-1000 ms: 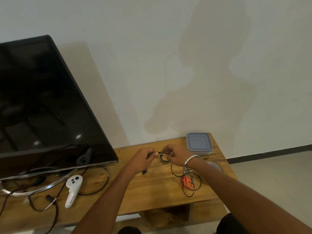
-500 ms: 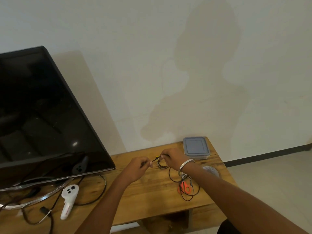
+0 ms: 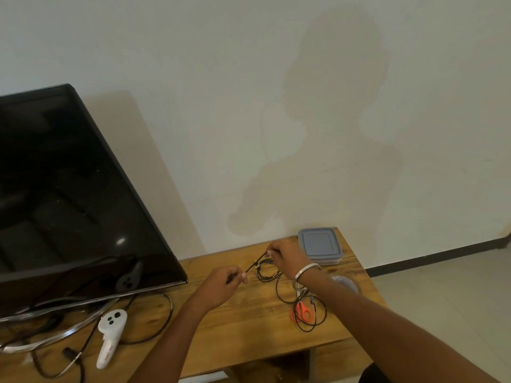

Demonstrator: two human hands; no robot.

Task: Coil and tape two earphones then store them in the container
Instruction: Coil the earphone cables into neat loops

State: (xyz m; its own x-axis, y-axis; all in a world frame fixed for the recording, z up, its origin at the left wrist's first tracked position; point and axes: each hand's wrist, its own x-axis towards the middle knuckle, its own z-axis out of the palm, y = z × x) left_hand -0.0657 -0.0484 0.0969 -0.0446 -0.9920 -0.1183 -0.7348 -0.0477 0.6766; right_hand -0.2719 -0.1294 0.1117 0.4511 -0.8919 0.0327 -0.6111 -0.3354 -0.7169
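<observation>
Wood surface point(image 3: 249, 322) by wall: L hand point(image 3: 221, 283) & R hand point(image 3: 287, 258) both pinched on cord point(image 3: 255, 266), taut betw. them prob. for coiling; box point(image 3: 319, 244) lidded, near.

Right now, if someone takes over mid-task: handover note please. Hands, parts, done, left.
Left hand: pinching one end of a taut stretch of earphone cable.
Right hand: pinching the other end, above a small coiled bundle of the same cable on the wooden table.
Second earphone: loose, uncoiled, lying over the orange scissors.
Tape roll: partly hidden behind the right forearm.
Container: lid on, at the back corner.
Done: first coil begun. Left: finish and tape it, coil and tape the second, open container, store both.
</observation>
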